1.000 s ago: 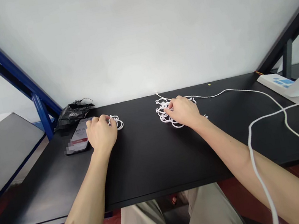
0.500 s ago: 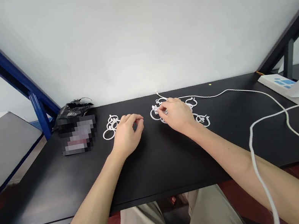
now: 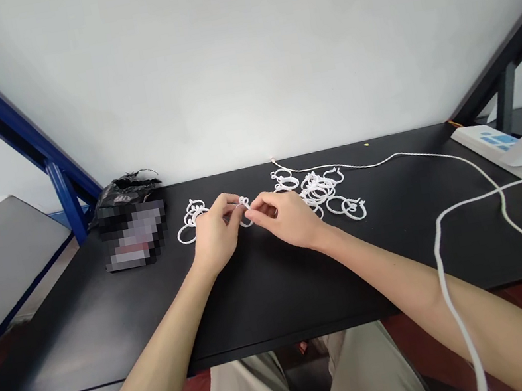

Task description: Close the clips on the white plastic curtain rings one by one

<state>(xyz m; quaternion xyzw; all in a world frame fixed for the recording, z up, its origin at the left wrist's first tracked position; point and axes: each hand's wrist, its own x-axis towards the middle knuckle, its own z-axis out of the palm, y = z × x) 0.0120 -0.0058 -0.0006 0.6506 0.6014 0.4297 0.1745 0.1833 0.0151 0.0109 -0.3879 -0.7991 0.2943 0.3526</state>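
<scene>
Between my two hands is a white plastic curtain ring (image 3: 247, 223), held above the black table (image 3: 277, 287). My left hand (image 3: 219, 230) pinches its small looped end from the left. From the right, the thumb and forefinger of my right hand (image 3: 285, 218) close on the same end. Fingers hide part of the ring. A few similar white rings (image 3: 187, 234) lie just left of my left hand, partly behind it. Beyond my right hand spreads a loose pile of several white rings (image 3: 321, 190), some overlapping.
A black plastic bag (image 3: 123, 191) and a blurred-out flat item (image 3: 137, 237) lie at the left. A white cable (image 3: 400, 155) runs across the back and loops down over my right forearm. White-and-blue packaging (image 3: 499, 146) lies at the right. A white wall (image 3: 248, 63) stands behind.
My right hand has moved left from the ring pile to my left hand, bringing a curtain ring. My left fingers now pinch it too. More of the pile shows.
</scene>
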